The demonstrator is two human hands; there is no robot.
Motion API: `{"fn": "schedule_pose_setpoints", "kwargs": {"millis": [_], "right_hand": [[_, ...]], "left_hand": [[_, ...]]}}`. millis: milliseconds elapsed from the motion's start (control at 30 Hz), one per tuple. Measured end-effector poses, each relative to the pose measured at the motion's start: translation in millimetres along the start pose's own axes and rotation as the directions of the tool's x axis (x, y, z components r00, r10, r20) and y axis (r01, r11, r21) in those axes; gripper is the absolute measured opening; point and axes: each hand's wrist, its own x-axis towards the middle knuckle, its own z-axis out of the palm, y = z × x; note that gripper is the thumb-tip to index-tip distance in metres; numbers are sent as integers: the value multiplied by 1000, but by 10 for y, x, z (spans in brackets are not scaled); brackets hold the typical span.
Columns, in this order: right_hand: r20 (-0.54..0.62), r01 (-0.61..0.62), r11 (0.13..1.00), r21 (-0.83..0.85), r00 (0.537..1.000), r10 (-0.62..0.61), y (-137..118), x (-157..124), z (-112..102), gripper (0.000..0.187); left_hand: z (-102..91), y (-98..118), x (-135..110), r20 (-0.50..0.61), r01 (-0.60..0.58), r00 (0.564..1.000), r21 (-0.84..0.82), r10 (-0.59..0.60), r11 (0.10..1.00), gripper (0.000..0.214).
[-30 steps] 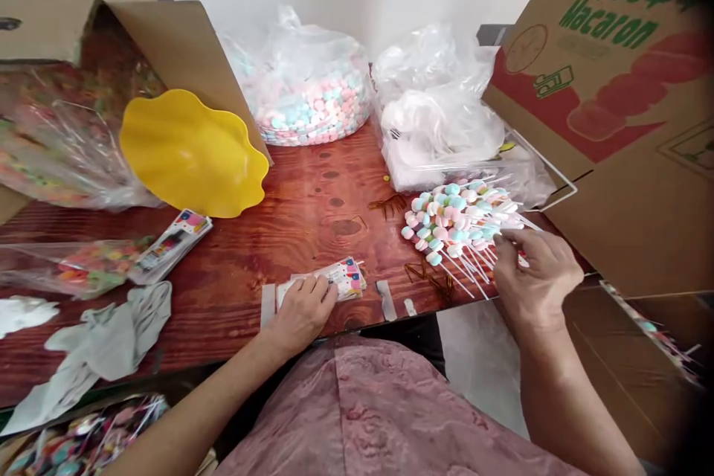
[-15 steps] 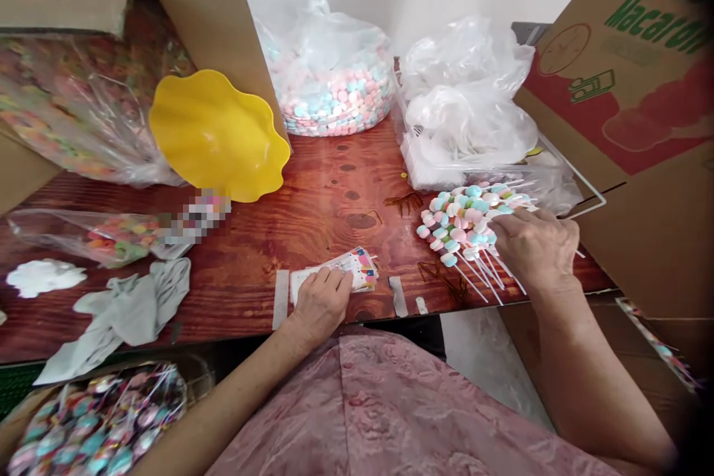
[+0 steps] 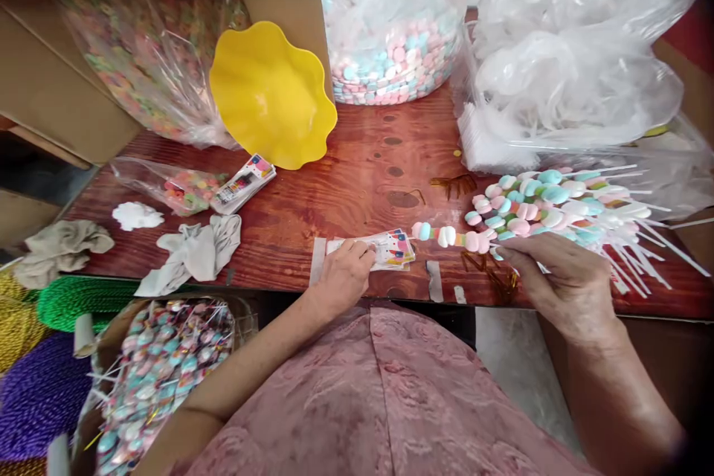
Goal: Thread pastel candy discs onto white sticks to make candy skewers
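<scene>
My right hand (image 3: 563, 279) pinches the stick end of a candy skewer (image 3: 446, 236), which points left with pastel marshmallows and a few green and orange pieces on it. Its tip reaches the right end of a stack of printed plastic bags (image 3: 390, 248). On that stack rests my left hand (image 3: 346, 268), fingers bent and pressed together at the bags; whether it grips one is hidden. Behind my right hand lies a pile of similar candy skewers (image 3: 535, 201), white sticks pointing right. Brown twist ties (image 3: 499, 279) lie beneath the held skewer.
A yellow wavy bowl (image 3: 273, 97) leans against a cardboard box at left. A large bag of marshmallows (image 3: 396, 52) stands at the back. Plastic bags fill a clear tray (image 3: 563, 152) at right. A basket of wrapped skewers (image 3: 167, 357) sits below the table's left edge, beside coloured cord spools.
My right hand has come away from the skewer pile, bringing one skewer left towards the bag stack. My left hand stays on the bags. The camera view has shifted.
</scene>
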Motion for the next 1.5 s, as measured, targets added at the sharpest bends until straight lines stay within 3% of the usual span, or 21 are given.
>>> {"fn": "schedule_pose_setpoints", "kwargs": {"millis": [133, 267, 367, 567, 767, 933, 1167, 1267, 1333, 1433, 1500], "right_hand": [[49, -80, 991, 106, 996, 75, -11, -49, 41, 6], [53, -162, 964, 210, 987, 154, -18, -109, 43, 12], [65, -179, 955, 236, 984, 168, -15, -125, 65, 12], [131, 51, 992, 119, 989, -66, 11, -29, 137, 11], [274, 291, 947, -134, 929, -247, -107, 192, 49, 11], [307, 320, 914, -247, 921, -240, -152, 265, -18, 18], [312, 303, 943, -138, 917, -249, -263, 169, 191, 22], [273, 315, 944, -95, 920, -280, -302, 187, 227, 19], [229, 300, 953, -28, 930, -286, -302, 213, 222, 17], [160, 292, 954, 61, 941, -298, -296, 245, 215, 17], [144, 337, 942, 10, 931, -335, -306, 259, 222, 18]], "left_hand": [[9, -75, 31, -77, 66, 993, -222, -85, 973, 21], [25, -174, 111, -112, 139, 962, -578, -247, 804, 16], [22, -217, 133, -111, 125, 958, -671, -265, 730, 10], [53, -237, 104, -209, -14, 966, -631, -153, 776, 14], [176, -297, 104, -357, -226, 932, -451, 57, 864, 22], [210, -351, 109, -411, -297, 903, -385, 127, 874, 21], [227, -327, 120, -451, -350, 880, -402, 150, 846, 24], [148, -337, 146, -409, -314, 903, -419, 132, 852, 25], [66, -344, 176, -356, -323, 916, -383, 184, 865, 33], [-36, -327, 225, -219, -319, 941, -324, 258, 891, 41], [-75, -291, 250, -102, -229, 973, -341, 206, 912, 34]]}}
